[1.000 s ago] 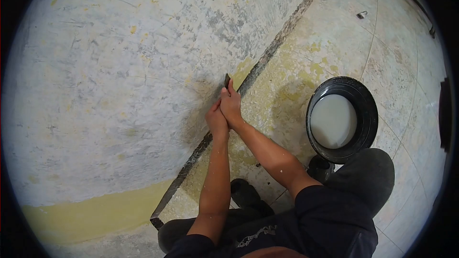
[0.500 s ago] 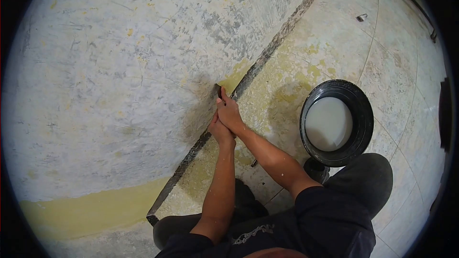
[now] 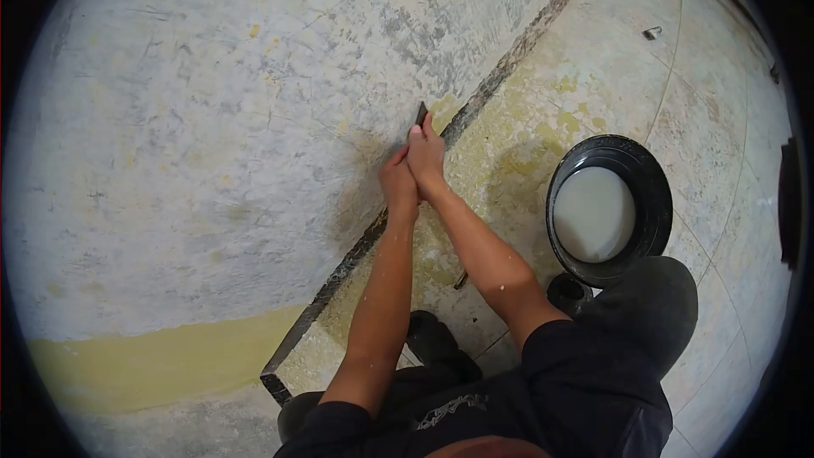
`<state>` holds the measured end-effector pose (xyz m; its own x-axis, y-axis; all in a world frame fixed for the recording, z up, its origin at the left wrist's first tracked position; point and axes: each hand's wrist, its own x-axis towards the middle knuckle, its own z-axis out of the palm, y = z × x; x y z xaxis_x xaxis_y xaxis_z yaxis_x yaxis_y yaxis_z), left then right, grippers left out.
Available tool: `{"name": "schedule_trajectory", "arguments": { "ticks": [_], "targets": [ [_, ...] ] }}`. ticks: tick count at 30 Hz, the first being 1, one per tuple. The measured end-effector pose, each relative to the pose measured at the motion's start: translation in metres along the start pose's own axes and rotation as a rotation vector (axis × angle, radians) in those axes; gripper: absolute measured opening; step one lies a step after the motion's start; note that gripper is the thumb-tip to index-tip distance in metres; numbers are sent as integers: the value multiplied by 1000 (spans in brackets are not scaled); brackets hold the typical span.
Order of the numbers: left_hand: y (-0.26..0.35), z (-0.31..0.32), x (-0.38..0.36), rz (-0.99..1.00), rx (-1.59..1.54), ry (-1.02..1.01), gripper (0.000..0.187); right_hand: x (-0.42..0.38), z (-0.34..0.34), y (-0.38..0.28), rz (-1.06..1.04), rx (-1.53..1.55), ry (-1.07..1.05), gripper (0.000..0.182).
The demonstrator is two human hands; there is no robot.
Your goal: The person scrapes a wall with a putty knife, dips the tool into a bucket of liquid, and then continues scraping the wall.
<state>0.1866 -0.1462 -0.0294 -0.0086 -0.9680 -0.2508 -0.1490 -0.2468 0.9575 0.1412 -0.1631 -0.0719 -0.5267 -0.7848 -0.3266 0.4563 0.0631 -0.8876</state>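
Low on the wall (image 3: 212,161), both of my hands are together on a scraper with a dark flat blade (image 3: 421,111). My right hand (image 3: 426,157) is closed around it nearer the blade, with a finger stretched along the tool. Just below, my left hand (image 3: 399,184) is closed at the handle end, pressed against the right hand. The handle is hidden by my fingers. The blade lies at the wall beside a patch of yellow paint (image 3: 443,108), above the dark skirting strip (image 3: 500,76).
A black bucket (image 3: 655,220) of milky liquid (image 3: 595,214) stands on the floor by my right knee. A thin dark stick-like object (image 3: 461,280) lies near my foot. Farther off is a small metal object (image 3: 651,33). Yellow paint flakes (image 3: 555,123) cover part of the floor.
Both hands and the scraper have moved up and to the right along the wall, above the skirting. My arms are stretched out farther. The view has shifted slightly.
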Motion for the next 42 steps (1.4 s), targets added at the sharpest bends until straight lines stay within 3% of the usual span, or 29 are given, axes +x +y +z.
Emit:
{"name": "schedule_trajectory", "arguments": {
  "ticks": [2,5,6,9,10,11,13,15,17,19,20,23,25,26,27,29,31,32,33,34,35,37,39,40,41,42],
  "targets": [
    [-17,10,3,67,-50,27,28,1,-13,-26,-7,-37,-15,56],
    [-33,-8,-11,98,-69,69,30,0,-4,24,-111,-102,-46,52],
    [-37,-16,-18,76,-84,87,29,-14,-2,23,-168,-250,-19,53],
    [-41,-29,-33,-71,-140,177,27,-39,0,21,-87,-190,-95,54],
    [-37,-31,-33,-70,-145,175,27,-45,0,6,49,-60,-118,55],
    [-33,-31,-31,-13,-124,178,29,-46,3,-4,47,-66,-110,55],
    [-29,-30,-35,1,-107,161,31,-50,0,-18,-188,-43,-80,59],
    [-15,-20,-33,17,-749,-263,39,-58,-11,-49,-224,-111,-66,59],
    [3,3,-41,-89,-842,-304,41,-68,-24,-102,-302,-182,-76,59],
    [11,19,-40,-185,-927,-342,43,-80,-45,-146,-270,-651,-199,63],
    [8,30,-37,-239,-852,-344,41,-71,-51,-138,-621,-908,-50,65],
    [29,61,-57,-255,-747,-334,36,-75,-67,-188,-659,-1144,-63,71],
    [30,74,-53,-426,-740,-126,35,-69,-76,-214,-676,-1233,-94,69],
    [35,81,-55,-412,-755,-39,32,-71,-83,-230,-661,-1412,-133,69],
    [39,88,-51,-439,-749,-70,32,-76,-91,-245,-623,-1586,-169,68],
    [37,106,-45,-202,-866,153,28,-81,-121,-273,-638,-1858,-182,68],
    [58,114,-65,44,-821,135,29,-66,-184,-293,-697,-2043,-318,62],
    [60,124,-74,11,-819,103,29,-77,-198,-308,-357,-2054,-376,59],
    [61,133,-82,157,-767,2,25,-93,-201,-329,-30,-2026,-428,56],
    [63,138,-88,310,-715,-91,25,-116,-194,-339,256,-2037,-351,55],
    [63,142,-98,297,-714,-96,25,-119,-208,-336,367,-1985,-430,62],
    [61,151,-124,527,-324,-515,19,-115,-245,-308,439,-1916,-577,61],
    [52,157,-138,748,-20,-741,17,-96,-278,-258,418,-2088,-640,58],
    [45,158,-141,752,-5,-731,17,-99,-275,-242,404,-2180,-614,52],
    [36,158,-144,919,221,-789,19,-101,-272,-227,232,-2386,-714,41],
    [28,158,-145,1077,457,-841,21,-93,-283,-204,204,-2386,-717,37]
  ]
}}
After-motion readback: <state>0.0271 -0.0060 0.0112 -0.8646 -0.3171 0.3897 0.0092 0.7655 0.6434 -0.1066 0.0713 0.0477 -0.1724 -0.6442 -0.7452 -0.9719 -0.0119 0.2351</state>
